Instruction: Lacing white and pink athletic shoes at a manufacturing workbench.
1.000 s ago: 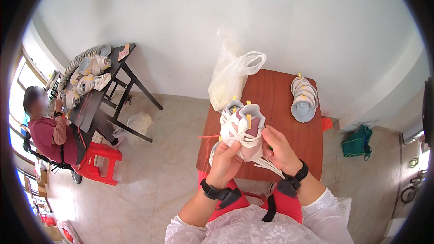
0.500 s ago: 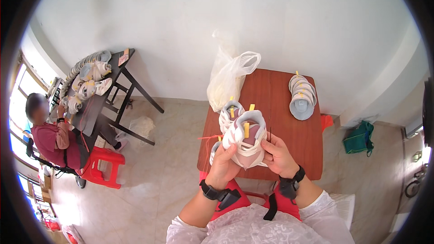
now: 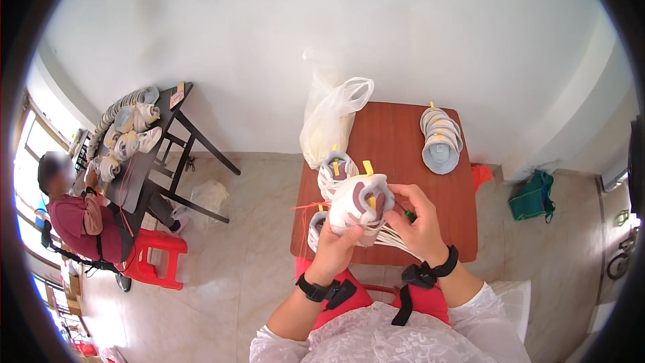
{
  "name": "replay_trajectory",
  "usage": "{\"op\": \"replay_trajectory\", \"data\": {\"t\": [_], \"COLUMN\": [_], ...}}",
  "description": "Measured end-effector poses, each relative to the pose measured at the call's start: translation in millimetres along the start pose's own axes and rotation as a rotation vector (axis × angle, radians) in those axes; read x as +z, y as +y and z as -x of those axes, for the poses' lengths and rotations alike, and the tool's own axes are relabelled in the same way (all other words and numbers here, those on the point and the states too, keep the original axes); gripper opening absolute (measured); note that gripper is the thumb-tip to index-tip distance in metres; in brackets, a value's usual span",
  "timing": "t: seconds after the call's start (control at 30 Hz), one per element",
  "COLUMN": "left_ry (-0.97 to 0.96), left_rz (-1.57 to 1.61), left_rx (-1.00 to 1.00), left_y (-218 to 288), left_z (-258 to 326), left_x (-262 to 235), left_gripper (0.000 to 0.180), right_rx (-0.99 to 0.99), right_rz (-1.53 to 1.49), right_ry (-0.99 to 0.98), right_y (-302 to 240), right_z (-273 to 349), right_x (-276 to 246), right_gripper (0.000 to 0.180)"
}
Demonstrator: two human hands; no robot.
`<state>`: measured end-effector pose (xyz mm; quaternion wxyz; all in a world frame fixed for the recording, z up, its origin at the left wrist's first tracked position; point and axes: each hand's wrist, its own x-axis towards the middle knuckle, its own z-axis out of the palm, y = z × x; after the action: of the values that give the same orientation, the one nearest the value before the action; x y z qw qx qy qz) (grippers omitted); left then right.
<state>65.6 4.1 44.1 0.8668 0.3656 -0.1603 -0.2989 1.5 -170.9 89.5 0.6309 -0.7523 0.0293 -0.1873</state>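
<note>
Over the near part of the brown table (image 3: pixel 420 228) I hold a white and mauve shoe upper (image 3: pixel 351 205) with yellow tabs, tilted so its opening faces right. My left hand (image 3: pixel 334 249) is closed round its lower left side. The fingers of my right hand (image 3: pixel 418 220) grip its right edge. White laces (image 3: pixel 396 240) trail beneath it toward my right wrist. A small green thing (image 3: pixel 410 216) shows by my right fingers, too little visible to name. Behind the held upper is another shoe upper (image 3: pixel 329 178), and a third shoe upper (image 3: pixel 314 232) lies left of my left hand.
Nested grey-white shoe uppers (image 3: pixel 441 144) stand at the table's far right, a white plastic bag (image 3: pixel 326 128) at its far left. Red threads (image 3: pixel 306 207) hang over the left edge. Further left, a person (image 3: pixel 74 212) sits by a dark table (image 3: pixel 134 185) holding more uppers.
The held upper has turned from facing me to tilting right. My right hand has risen along its right side, and the laces now stretch out below it.
</note>
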Motion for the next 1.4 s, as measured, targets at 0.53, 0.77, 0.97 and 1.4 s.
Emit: {"op": "replay_trajectory", "data": {"t": [0.53, 0.77, 0.97, 1.4], "left_ry": [0.393, 0.214, 0.142, 0.301], "left_rz": [-0.351, -1.486, -1.398, -1.222], "left_rx": [0.062, 0.441, 0.316, 0.461], "left_y": [13, -11, 1, 7], "left_z": [-77, -114, -107, 8], "left_x": [-66, -94, -92, -24], "left_gripper": [0.048, 0.069, 0.070, 0.041], "right_rx": [0.180, 0.051, 0.082, 0.502], "right_rz": [-0.073, 0.258, 0.624, 1.026], "right_ry": [0.011, 0.077, 0.330, 0.183], "right_y": [103, 162, 145, 211], "right_z": [-87, -95, -107, -220], "right_x": [51, 58, -19, -221], "right_gripper": [0.037, 0.045, 0.025, 0.079]}}
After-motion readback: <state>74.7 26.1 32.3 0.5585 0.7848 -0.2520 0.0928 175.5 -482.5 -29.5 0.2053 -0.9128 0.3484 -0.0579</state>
